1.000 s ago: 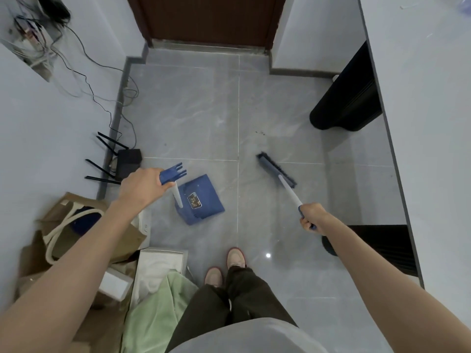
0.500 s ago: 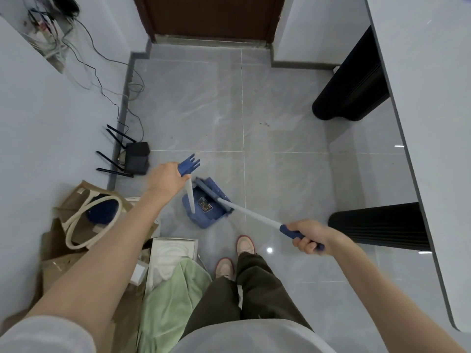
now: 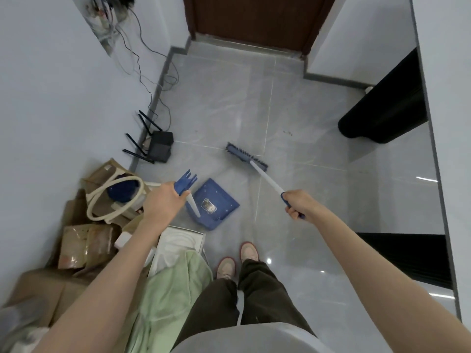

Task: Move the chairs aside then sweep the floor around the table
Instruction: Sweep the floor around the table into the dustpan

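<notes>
Head view: right hand (image 3: 298,203) grips broom (image 3: 257,166) beside dustpan (image 3: 212,203).

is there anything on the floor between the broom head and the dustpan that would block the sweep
Nothing visible does. The broom head sits up and to the right of the dustpan, with only bare grey tile between them. The router and bags lie off to the left.

We see the dustpan (image 3: 214,203) on the floor (image 3: 224,103) ahead of the shoes (image 3: 237,261), with the broom head (image 3: 246,157) beyond it to the right. Left of the dustpan, bags (image 3: 107,200) sit along the wall (image 3: 51,85), and the router (image 3: 159,149) lies behind them.
</notes>
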Available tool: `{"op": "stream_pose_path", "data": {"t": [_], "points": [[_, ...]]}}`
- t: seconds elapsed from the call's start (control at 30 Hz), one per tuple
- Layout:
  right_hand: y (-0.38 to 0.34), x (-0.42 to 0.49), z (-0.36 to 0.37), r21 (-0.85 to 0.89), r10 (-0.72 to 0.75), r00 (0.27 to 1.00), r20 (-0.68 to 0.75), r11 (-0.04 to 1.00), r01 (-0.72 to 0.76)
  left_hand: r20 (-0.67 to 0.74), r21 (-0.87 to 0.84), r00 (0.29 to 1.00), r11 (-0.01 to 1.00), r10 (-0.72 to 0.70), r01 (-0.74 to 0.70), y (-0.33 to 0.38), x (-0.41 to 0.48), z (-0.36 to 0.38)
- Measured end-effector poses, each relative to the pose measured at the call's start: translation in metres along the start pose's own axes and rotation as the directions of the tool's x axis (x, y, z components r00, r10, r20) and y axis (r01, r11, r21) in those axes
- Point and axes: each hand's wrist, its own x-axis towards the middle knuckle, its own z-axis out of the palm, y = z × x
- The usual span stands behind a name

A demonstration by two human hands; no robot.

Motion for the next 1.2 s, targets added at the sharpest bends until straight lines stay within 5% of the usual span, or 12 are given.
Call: {"op": "stream_pose_path", "data": {"t": [0.23,0.4,0.63,1.2], "points": [[0.013,0.039,0.034,-0.366,-0.01,0.998,-0.06,0.93,-0.013,-0.011,-0.008,0.988,0.988,-0.154,0.154,-0.01,-0.005,0.008],[0.026,0.014,0.037,-0.283,0.184,0.979,0.089,0.947,-0.152,0.027,-0.027,0.975,0.975,-0.22,0.221,-0.016,0.008,0.009],[0.011,-0.046,-0.012,-0.081,0.276,0.927,0.254,0.961,-0.264,0.043,-0.06,0.971,0.97,-0.233,0.236,-0.017,0.004,0.01],[0.022,-0.064,-0.033,-0.1,-0.131,0.99,-0.05,0.987,0.126,-0.018,-0.26,0.975,0.943,-0.222,0.21,0.033,-0.037,0.011]]}}
